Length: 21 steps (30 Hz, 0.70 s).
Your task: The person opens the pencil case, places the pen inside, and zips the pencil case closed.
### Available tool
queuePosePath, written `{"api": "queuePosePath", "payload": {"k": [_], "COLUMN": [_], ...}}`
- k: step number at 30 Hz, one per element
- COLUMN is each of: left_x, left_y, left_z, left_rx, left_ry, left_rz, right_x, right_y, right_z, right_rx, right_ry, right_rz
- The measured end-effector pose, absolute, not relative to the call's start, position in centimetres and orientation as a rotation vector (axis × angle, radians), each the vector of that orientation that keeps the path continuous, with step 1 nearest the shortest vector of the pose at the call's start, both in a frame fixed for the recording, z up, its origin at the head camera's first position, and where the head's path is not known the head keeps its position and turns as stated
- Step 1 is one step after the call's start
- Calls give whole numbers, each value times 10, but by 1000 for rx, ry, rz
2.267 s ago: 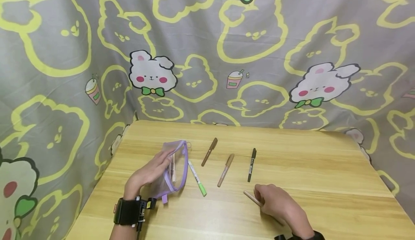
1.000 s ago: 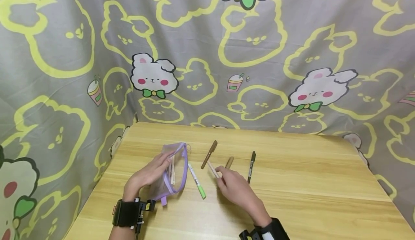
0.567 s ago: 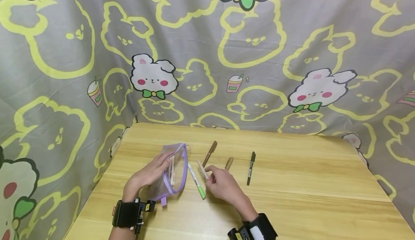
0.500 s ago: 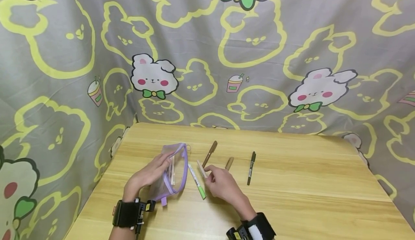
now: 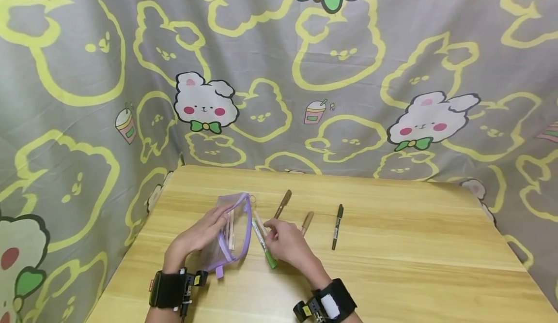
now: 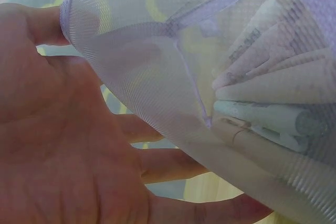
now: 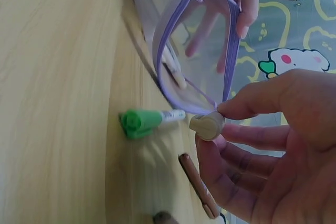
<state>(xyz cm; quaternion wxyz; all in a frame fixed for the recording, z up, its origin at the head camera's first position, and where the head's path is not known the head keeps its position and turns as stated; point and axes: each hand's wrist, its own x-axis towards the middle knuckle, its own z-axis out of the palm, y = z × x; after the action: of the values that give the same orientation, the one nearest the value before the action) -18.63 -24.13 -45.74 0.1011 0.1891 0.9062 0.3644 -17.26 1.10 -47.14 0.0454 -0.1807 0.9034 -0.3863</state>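
Low on the left, toward 7 o'clock in the head view, a black strap (image 5: 170, 289) circles the left wrist, and above it the left hand (image 5: 200, 231) lies against the pouch (image 5: 215, 254), its fingers straight and spread rather than gripping, several of them seen through the mesh. The pouch sits on the table (image 5: 414, 240) with its purple-edged mouth unzipped and gaping toward 3 o'clock; several pens (image 6: 278, 85) lie inside, fanned out. Just beyond the mouth is the green marker (image 5: 263, 242), its capped end toward 5 o'clock. Next comes the beige pen (image 7: 207, 125), pinched between thumb and fingers of the right hand (image 5: 285, 240), its free end pointing to 11 o'clock near the mouth; whether it touches the marker I cannot tell. Past the right hand's knuckles lies the brown pen (image 5: 284, 203), cap toward 1 o'clock, then the tan pen (image 5: 307, 222), angled likewise and partly hidden by the right hand. Farthest right is the black pen (image 5: 337, 227), cap just past 12 o'clock. Behind the table, toward 12 o'clock, hangs a grey curtain (image 5: 348, 81) printed with yellow outlines and white rabbits.
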Motion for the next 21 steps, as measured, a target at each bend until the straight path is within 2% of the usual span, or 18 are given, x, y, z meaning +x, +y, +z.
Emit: {"api": "queuePosePath", "payload": {"k": [12,21], "left_x": [-185,-184], "left_y": [-242,-237], "left_z": [-457,-454], "left_rx": [577,553], "left_ry": [2683,2675], "left_rz": [1112,1106], "right_x": [-186,-177], "right_y": [-25,-26], "right_z": [-468,-474], "right_rx": [-463,-670], "right_ry": [2567,2507], "right_rz": [-1415,-1461]}}
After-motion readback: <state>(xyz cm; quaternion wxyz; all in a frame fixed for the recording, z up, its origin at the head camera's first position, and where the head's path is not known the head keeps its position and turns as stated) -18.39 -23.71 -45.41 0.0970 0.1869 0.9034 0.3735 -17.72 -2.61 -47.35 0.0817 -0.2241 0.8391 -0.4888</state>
